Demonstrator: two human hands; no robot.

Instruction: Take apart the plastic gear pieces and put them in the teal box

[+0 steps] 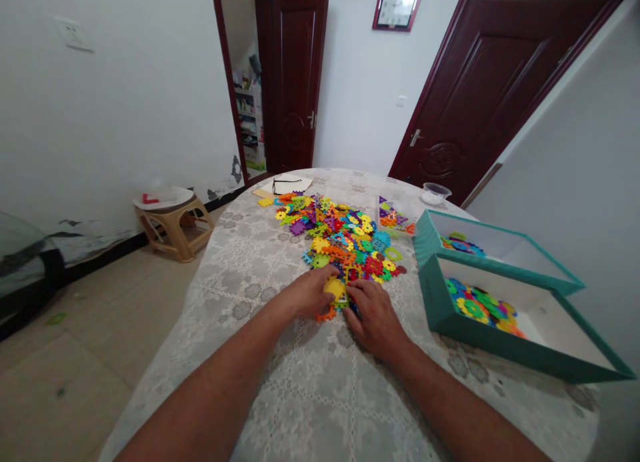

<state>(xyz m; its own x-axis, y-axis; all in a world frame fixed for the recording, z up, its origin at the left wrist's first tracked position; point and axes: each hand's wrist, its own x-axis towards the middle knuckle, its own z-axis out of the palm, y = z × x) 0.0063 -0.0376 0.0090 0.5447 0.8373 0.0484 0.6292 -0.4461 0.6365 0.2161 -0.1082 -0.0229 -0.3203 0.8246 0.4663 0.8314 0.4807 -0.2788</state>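
A heap of colourful plastic interlocking gear pieces [345, 232] spreads over the table. At its near edge, the fingers of my left hand [315, 291] are closed around the left side of a yellow gear piece [335, 289]. My right hand [374, 315] is across from it, fingers bent and thumb tucked in near the same piece; what lies under those fingertips is hidden. Orange gear pieces [326, 315] stick out below the yellow one, close to my left fingers. Red pieces [373, 266] lie just beyond my right hand.
Two teal boxes [525, 345] with more gear pieces stand at the right. Glasses [286, 181] rest on paper at the far left. Behind the heap are a flat triangular assembly [393, 215] and a clear bowl [437, 192]. A stool [175, 225] stands beside the table.
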